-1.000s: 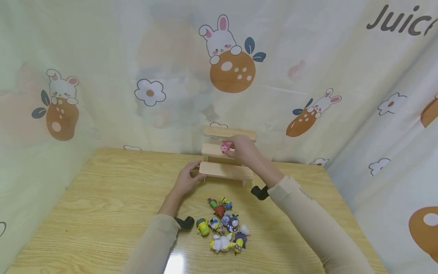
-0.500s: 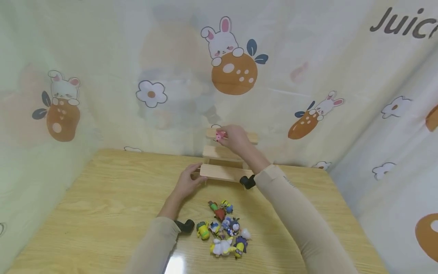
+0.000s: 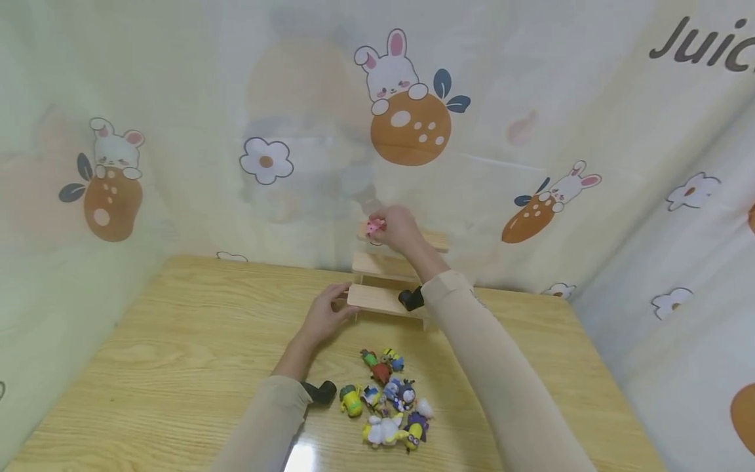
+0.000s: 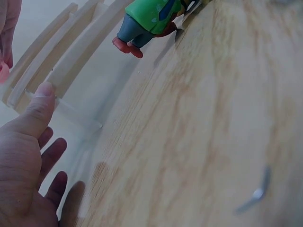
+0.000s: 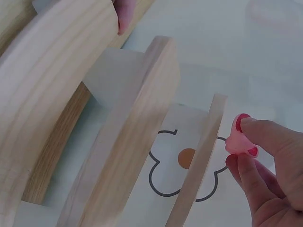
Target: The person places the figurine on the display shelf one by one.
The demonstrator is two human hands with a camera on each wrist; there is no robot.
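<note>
A three-step wooden display stand (image 3: 377,298) rises at the back of the table. My right hand (image 3: 398,229) pinches a small pink figurine (image 3: 374,227) between thumb and fingertips at the left end of the top step. In the right wrist view, the pink figurine (image 5: 240,138) shows red parts and stands just beside the narrow top step (image 5: 201,161). My left hand (image 3: 324,316) holds the left end of the lowest step, thumb (image 4: 42,94) at its front edge, other fingers partly hidden behind.
Several small toy figures (image 3: 383,429) lie in a heap on the wooden table (image 3: 206,354) in front of the stand, yellow, blue, white and red among them. A patterned curtain (image 3: 318,98) hangs right behind the stand. Black wrist mounts (image 3: 320,393) protrude beside the sleeves.
My right hand has carried the pink figurine from the middle step up and left to the top step. The left hand stays at the lowest step's end.
</note>
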